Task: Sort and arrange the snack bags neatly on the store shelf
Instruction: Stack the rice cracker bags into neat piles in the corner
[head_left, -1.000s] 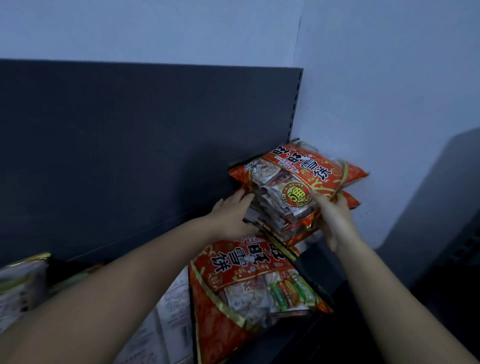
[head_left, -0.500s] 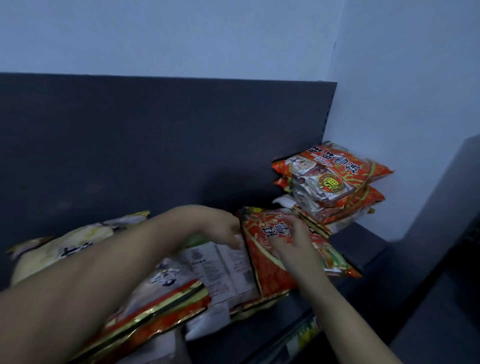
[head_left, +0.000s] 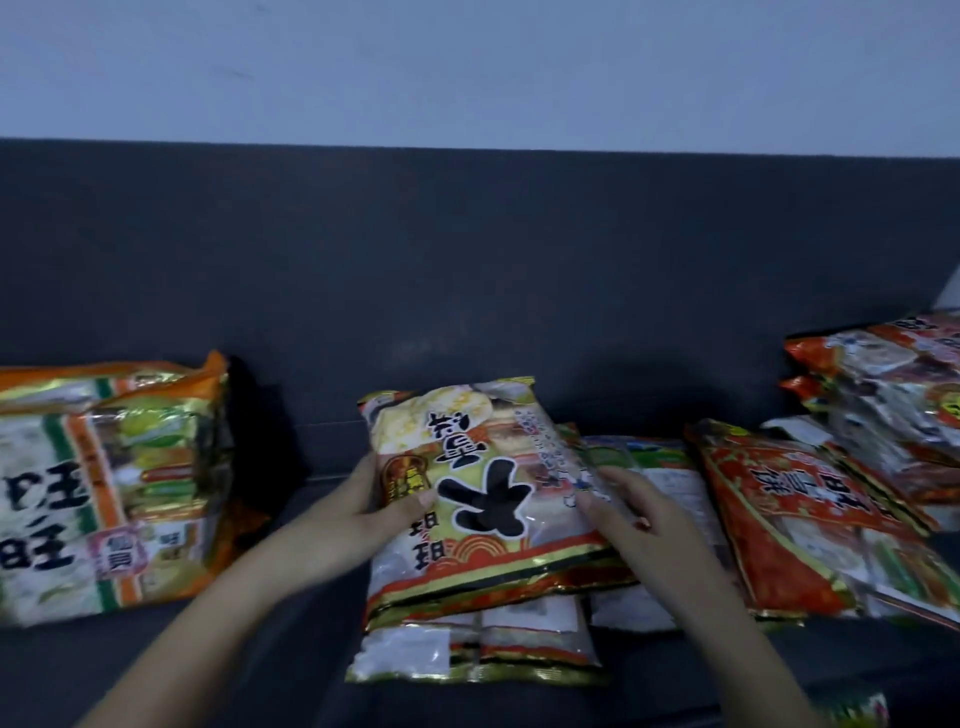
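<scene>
A cream-and-gold snack bag (head_left: 483, 488) with big black characters lies on top of a small pile in the middle of the dark shelf (head_left: 291, 660). My left hand (head_left: 374, 499) grips its left edge, thumb on the front. My right hand (head_left: 628, 499) rests on its right edge, fingers curled over the clear film. Under it lies another similar bag (head_left: 467, 649), face down. A red bag (head_left: 800, 514) lies flat just to the right.
A stack of orange-and-green bags (head_left: 104, 488) stands at the left. A stack of red bags (head_left: 893, 395) sits at the far right. The dark back panel (head_left: 467, 270) rises behind the shelf. Bare shelf shows between the left stack and the middle pile.
The view has swung left from the red stack in the corner. Both hands left the red bags and now hold the cream-and-gold bag on the middle pile.
</scene>
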